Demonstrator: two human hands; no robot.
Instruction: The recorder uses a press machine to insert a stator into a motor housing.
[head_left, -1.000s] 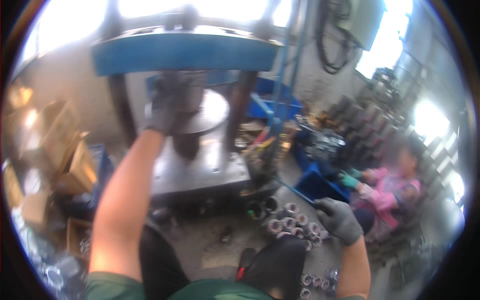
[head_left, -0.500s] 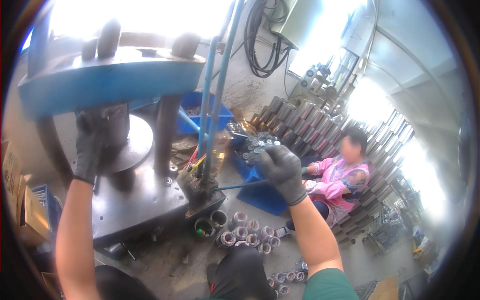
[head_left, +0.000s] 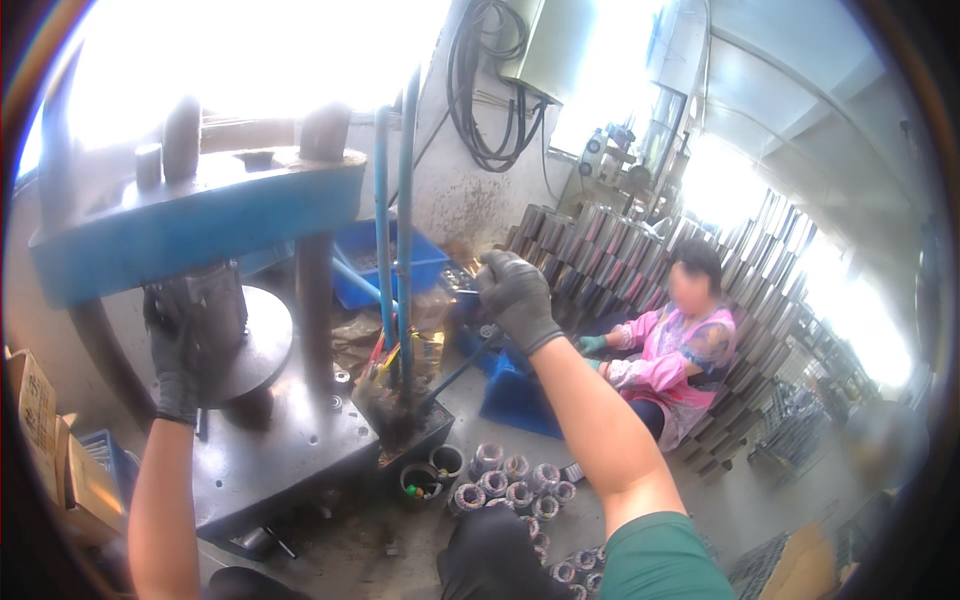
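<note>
My left hand (head_left: 172, 345), in a dark grey glove, grips the side of a dark metal cylinder (head_left: 220, 310). The cylinder stands on a round steel plate (head_left: 272, 335) under the thick blue crosspiece (head_left: 200, 225) of a press. My gloved right hand (head_left: 518, 300) is closed in a fist to the right of the press, raised in front of the wall. A thin blue lever (head_left: 462, 370) slants up from the machine's base and meets this hand; its upper end is hidden there. Two upright blue rods (head_left: 404, 230) stand between my hands.
Several wire-wound ring parts (head_left: 518, 492) stand on the floor by my knee, beside two dark cups (head_left: 420, 482). A co-worker in pink (head_left: 680, 350) sits at the right before stacked metal cylinders (head_left: 600, 255). Cardboard boxes (head_left: 85, 470) are at the left, a blue bin (head_left: 360, 285) behind the press.
My right hand has moved up and left, and the blue lever now slants more steeply. My left hand stays at the cylinder. The whole view has shifted a little.
</note>
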